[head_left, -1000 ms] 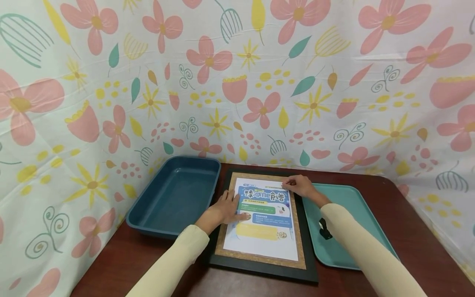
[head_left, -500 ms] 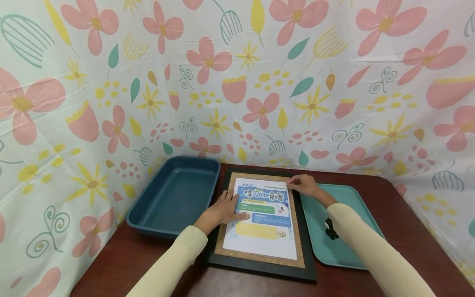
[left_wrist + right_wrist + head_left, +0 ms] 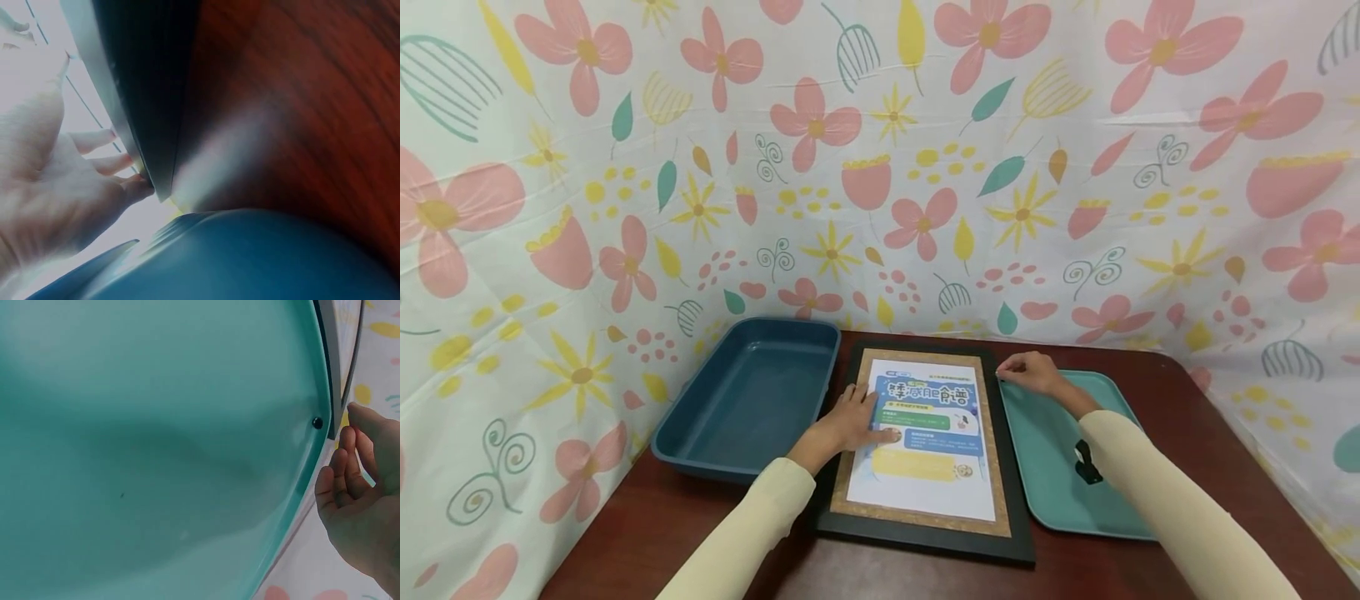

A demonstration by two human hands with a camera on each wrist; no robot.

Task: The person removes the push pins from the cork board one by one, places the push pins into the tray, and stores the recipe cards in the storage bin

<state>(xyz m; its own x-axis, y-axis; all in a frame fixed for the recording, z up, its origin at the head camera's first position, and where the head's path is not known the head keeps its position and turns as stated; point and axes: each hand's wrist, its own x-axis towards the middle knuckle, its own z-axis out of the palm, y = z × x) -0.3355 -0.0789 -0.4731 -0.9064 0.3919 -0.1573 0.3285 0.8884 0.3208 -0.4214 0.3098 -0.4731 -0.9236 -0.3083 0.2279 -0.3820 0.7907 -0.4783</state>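
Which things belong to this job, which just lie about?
Seems part of the job:
printed sheet, under the left hand
framed cork board, under the sheet

Likely lying about:
blue bin, beside the board
teal tray, though the right hand is near its edge

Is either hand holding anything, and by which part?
The left hand holds nothing, lying spread on the printed poster; whether the right hand pinches anything is unclear.

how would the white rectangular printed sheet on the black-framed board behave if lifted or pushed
The white rectangular printed sheet looks paper-thin, so probably light and floppy when lifted. Pushed, it might slide or buckle, though the left hand resting on it may steady it.
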